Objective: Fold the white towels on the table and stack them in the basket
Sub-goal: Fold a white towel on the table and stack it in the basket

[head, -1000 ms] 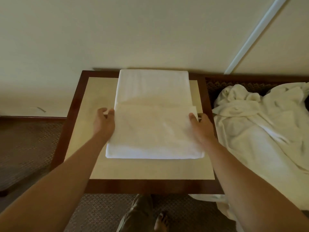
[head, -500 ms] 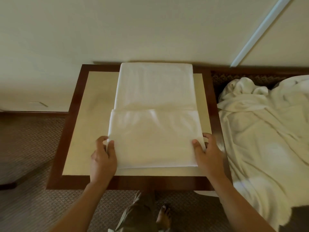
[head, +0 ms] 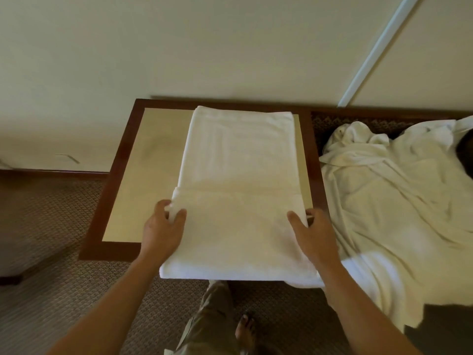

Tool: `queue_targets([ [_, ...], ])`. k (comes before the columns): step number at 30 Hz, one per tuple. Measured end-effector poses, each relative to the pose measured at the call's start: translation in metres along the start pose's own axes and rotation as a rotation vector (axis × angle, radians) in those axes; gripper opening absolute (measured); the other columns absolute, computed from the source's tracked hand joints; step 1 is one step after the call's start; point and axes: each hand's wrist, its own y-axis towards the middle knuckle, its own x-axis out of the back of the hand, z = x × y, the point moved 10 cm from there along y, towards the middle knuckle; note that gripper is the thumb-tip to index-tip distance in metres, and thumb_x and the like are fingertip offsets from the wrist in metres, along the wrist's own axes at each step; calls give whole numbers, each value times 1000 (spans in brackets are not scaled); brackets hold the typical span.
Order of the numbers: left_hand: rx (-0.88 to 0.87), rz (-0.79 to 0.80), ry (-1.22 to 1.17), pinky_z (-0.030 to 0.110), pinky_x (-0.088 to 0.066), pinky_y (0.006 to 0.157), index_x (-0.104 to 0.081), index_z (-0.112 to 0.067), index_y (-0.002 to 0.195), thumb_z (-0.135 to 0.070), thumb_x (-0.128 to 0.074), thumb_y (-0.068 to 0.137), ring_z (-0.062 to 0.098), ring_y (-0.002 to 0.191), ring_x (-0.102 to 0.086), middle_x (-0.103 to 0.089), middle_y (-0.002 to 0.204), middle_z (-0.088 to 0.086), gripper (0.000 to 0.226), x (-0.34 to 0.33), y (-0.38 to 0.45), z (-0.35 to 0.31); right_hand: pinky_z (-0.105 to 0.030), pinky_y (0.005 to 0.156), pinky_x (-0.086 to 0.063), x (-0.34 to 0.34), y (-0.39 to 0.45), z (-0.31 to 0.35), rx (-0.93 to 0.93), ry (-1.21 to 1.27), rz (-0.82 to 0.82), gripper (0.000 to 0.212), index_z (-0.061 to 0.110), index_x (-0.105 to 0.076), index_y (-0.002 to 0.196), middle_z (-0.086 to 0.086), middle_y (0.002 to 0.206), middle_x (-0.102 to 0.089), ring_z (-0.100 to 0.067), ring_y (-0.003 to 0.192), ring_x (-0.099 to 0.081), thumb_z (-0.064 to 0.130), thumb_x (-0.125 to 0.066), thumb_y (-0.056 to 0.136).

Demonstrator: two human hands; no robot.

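- The table (head: 122, 201), dark-framed with a pale top, fills the middle of the head view; the heap of unfolded white towels (head: 399, 201) lies just beside it at 3 o'clock. No basket is in view.
- The white towel (head: 238, 175) on the table is folded into a long strip; since a second ago its near flap has slid toward 6 o'clock and now overhangs the table's near edge.
- The left hand (head: 163, 231) has shifted back with it and pinches the flap's left edge.
- The right hand (head: 314, 234) clamps the right edge likewise.
- Judgement: folding is midway; another fold likely follows.
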Motion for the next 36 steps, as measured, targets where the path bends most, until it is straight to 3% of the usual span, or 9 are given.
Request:
queue_targets([
  [4,-22,-33,-97,32,-41,78,-48,-21,141,-33,-65,99,23,93,-55,-57,110,0,46,0,37,-27,-31,70,-52,-12,47,7,-65,193,7,49,15,-60,120,4,102,-67,-20,94,-67,45,-78,85],
  [9,-36,-81,-151,27,-40,67,-51,-18,134,-23,-67,99,25,93,-57,-59,106,2,39,2,63,-32,-29,65,-49,-4,64,7,25,201,-105,29,23,-66,114,8,92,-68,-15,85,-67,38,-74,89],
  [14,-226,-229,107,49,-44,100,-46,-15,140,-25,-62,100,36,123,-51,-54,137,13,45,1,38,-37,-49,100,-46,0,39,36,243,-209,-294,49,14,-49,141,-11,135,-56,-33,125,-52,40,-51,99],
  [16,-419,-192,249,51,-35,113,-45,-17,144,-33,-54,102,32,138,-43,-45,151,9,45,-21,8,-57,-55,111,-35,-22,5,65,487,-317,-192,53,20,-44,148,-7,154,-42,-31,143,-38,43,-41,100],
  [18,-568,13,387,52,-20,124,-38,-27,152,-48,-35,104,25,154,-23,-28,166,1,53,-66,-18,-68,-55,122,-10,-76,-31,74,640,-480,106,58,31,-26,160,2,171,-12,-23,158,-6,51,-26,105],
  [20,-610,209,593,51,-1,127,-22,-38,160,-62,-11,100,21,158,3,0,172,-6,66,-106,-30,-53,-59,124,-3,-112,-52,61,728,-688,230,62,35,-14,163,7,172,2,-24,158,5,58,-16,105],
  [26,-515,215,781,57,14,123,21,-46,156,-73,0,98,18,153,29,36,162,-14,68,-74,6,4,-62,120,15,-76,-4,18,486,-850,257,63,45,21,157,19,162,33,-19,152,31,66,-3,102],
  [32,-208,148,698,64,9,121,8,-39,162,-60,-6,103,35,156,12,15,171,-6,64,-27,16,35,-73,117,4,-12,21,-34,28,-739,161,68,35,7,163,12,170,17,-33,156,16,64,-3,101],
  [36,-497,-7,402,58,-18,124,-38,-28,152,-56,-28,104,25,157,-13,-21,168,-3,56,-15,-39,14,-65,120,-5,1,-28,-14,361,-597,-13,67,29,-10,164,6,172,3,-27,158,2,59,-17,104],
])
